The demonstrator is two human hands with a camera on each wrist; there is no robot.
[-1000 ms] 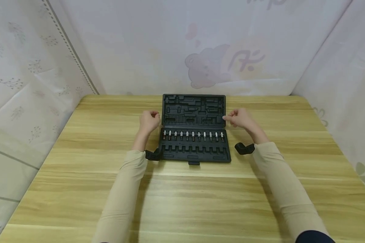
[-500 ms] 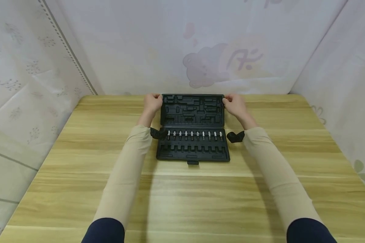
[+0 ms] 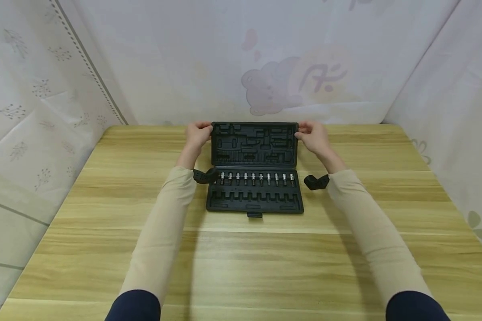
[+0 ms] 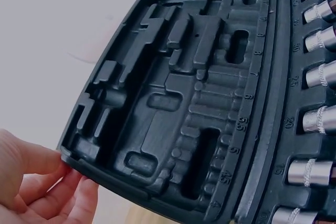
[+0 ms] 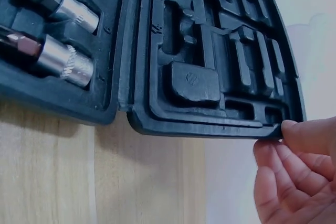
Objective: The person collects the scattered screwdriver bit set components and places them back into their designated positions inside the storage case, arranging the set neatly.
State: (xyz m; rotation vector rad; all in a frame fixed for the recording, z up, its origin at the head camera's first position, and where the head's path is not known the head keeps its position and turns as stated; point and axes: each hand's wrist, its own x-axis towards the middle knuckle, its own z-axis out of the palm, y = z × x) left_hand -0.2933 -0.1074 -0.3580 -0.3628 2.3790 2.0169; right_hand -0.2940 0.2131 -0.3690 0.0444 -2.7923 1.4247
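A black plastic socket-set case lies unfolded on the table. Its moulded lid (image 3: 255, 149) is at the far side, its base (image 3: 254, 207) nearer. A row of several silver bit sockets (image 5: 68, 61) sits in the base's upper slots. My left hand (image 3: 197, 136) pinches the lid's far left corner, thumb (image 4: 39, 157) on the inner side and fingers underneath. At the far right corner my right hand (image 3: 315, 137) pinches the lid's edge, with its thumb (image 5: 310, 136) on top. The lid appears tilted slightly up from the table.
The case stands on a wood-grain table (image 3: 241, 267) close to its back edge, with a printed curtain (image 3: 176, 67) behind. Black wrist mounts (image 3: 316, 182) sit on both wrists; the left one overlaps the base's left edge. A latch tab (image 3: 255, 215) sticks out in front.
Both hands have moved from beside the case up to the lid's far corners and taken hold of it. The lid's far edge has since risen slightly.
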